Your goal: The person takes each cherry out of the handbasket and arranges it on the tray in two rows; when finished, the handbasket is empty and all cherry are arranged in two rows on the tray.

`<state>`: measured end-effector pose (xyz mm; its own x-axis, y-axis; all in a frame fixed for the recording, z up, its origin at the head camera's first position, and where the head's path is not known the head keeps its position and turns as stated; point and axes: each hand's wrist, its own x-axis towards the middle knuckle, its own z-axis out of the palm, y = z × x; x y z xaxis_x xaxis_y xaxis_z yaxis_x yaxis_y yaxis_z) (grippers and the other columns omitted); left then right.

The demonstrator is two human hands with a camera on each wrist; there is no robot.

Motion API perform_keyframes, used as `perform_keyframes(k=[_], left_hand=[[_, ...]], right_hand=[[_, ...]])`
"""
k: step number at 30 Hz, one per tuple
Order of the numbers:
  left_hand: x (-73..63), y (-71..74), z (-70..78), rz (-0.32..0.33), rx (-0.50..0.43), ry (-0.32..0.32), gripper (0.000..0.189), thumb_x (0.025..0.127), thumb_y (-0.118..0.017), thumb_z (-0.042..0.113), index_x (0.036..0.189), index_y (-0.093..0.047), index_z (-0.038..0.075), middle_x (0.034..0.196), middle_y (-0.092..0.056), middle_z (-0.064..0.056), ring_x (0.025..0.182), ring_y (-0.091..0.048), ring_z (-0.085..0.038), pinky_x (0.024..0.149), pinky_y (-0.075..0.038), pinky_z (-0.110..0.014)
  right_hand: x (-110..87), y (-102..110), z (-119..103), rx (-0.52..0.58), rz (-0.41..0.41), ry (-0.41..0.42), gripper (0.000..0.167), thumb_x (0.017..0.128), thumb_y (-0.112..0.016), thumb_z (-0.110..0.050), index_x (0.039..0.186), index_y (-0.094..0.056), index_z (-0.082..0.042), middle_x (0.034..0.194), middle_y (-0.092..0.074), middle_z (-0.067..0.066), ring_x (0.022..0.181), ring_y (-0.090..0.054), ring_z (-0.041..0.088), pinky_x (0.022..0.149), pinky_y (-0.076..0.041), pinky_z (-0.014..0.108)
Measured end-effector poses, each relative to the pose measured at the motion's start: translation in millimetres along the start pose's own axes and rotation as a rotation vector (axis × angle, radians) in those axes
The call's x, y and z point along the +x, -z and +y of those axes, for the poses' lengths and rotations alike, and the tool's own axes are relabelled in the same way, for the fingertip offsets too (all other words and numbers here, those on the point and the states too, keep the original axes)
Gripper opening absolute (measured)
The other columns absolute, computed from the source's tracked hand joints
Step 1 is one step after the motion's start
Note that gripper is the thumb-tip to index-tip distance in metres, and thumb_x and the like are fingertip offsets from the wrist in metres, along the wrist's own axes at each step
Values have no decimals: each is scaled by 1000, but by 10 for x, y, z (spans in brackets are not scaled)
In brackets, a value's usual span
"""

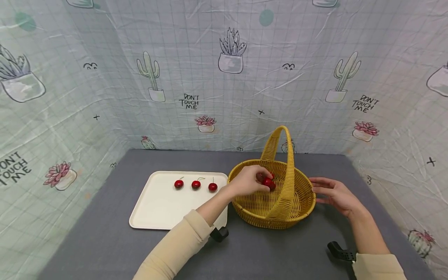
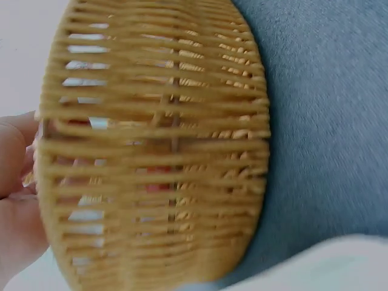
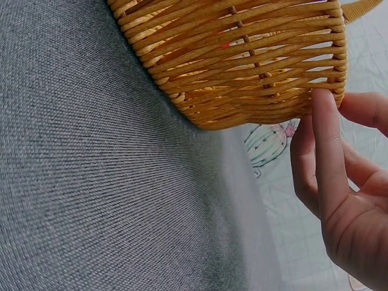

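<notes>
A yellow wicker basket [image 1: 301,202] with a tall handle stands on the grey table. My left hand [image 1: 250,181] reaches into it and pinches a red cherry [image 1: 268,183]. My right hand [image 1: 332,193] lies with straight fingers against the basket's right rim; in the right wrist view the fingertips [image 3: 324,103] touch the weave of the basket [image 3: 242,54]. In the left wrist view the basket wall [image 2: 157,145] fills the frame, with red showing through the gaps. Three cherries [image 1: 196,184] lie in a row on a white tray [image 1: 157,210] to the left.
The grey table [image 1: 105,241] is enclosed by cactus-print cloth walls at the back and both sides. Black wrist-camera mounts [image 1: 219,233] show under each forearm. The tray sits just left of the basket.
</notes>
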<state>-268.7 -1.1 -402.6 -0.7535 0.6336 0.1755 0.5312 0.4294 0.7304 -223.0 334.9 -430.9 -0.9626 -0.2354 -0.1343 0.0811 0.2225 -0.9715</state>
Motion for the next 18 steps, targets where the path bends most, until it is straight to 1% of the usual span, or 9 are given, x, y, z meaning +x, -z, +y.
perform_keyframes(k=[5, 10, 14, 18], left_hand=[[-132, 128, -78, 69, -41, 13, 34, 87, -85, 14, 119, -74, 9, 105, -70, 4, 91, -64, -9, 78, -52, -27], [-290, 251, -182, 142, -122, 37, 36, 88, -84, 15, 122, -73, 10, 108, -71, 4, 96, -67, -11, 82, -55, -29], [-423, 358, -266, 191, -190, 68, 36, 88, -84, 14, 122, -72, 11, 111, -71, 0, 99, -69, -17, 84, -57, -29], [-541, 468, -336, 236, -211, 85, 37, 87, -84, 10, 122, -72, 7, 113, -70, -4, 103, -69, -23, 86, -57, -32]], right_hand=[[3, 7, 5, -1, -1, -5, 63, 105, -62, -16, 153, -33, 12, 138, -58, 9, 107, -65, 7, 86, -58, 39], [1, 11, 5, 0, -5, -7, 63, 105, -61, -17, 154, -33, 11, 143, -53, 12, 108, -65, 7, 87, -58, 39], [6, 11, 12, -4, -3, -7, 63, 105, -62, -17, 154, -33, 11, 146, -51, 15, 108, -65, 6, 88, -58, 39], [1, 15, 25, -1, 1, -5, 63, 105, -62, -17, 154, -33, 11, 145, -51, 15, 108, -65, 7, 88, -58, 39]])
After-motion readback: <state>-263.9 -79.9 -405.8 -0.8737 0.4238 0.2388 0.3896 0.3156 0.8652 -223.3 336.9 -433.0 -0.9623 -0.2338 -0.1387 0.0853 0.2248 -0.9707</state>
